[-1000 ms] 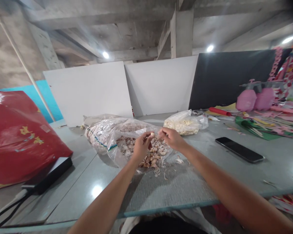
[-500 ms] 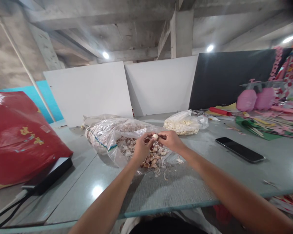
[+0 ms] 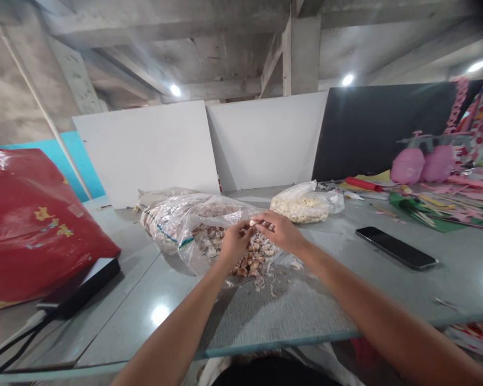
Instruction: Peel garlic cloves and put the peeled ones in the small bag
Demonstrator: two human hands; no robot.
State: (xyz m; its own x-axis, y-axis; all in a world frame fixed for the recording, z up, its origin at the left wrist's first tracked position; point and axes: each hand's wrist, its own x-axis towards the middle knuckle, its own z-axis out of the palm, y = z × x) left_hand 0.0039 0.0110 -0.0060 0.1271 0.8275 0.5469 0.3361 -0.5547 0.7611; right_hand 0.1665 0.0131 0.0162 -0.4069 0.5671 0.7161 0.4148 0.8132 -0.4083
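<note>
Between my fingertips is a small pale garlic clove (image 3: 253, 223), partly covered by the fingers. My left hand (image 3: 236, 242) pinches it from the left, and my right hand (image 3: 279, 230) grips it from the right with thumb and forefinger. Beneath both hands lies a heap of garlic cloves and brown skins (image 3: 249, 264), spread at the mouth of a large clear plastic bag (image 3: 177, 214). Just beyond my right hand sits a smaller clear bag of peeled white cloves (image 3: 300, 206).
A black phone (image 3: 396, 246) lies to the right. Green paper and thin sticks (image 3: 430, 212) are strewn behind it, near pink spray bottles (image 3: 408, 165). At left stand a red bag (image 3: 44, 225) and a black box with cables (image 3: 84, 287). White boards (image 3: 145, 150) lean at the back.
My right fingers have shifted left and over the clove, covering more of it. The left hand has barely moved.
</note>
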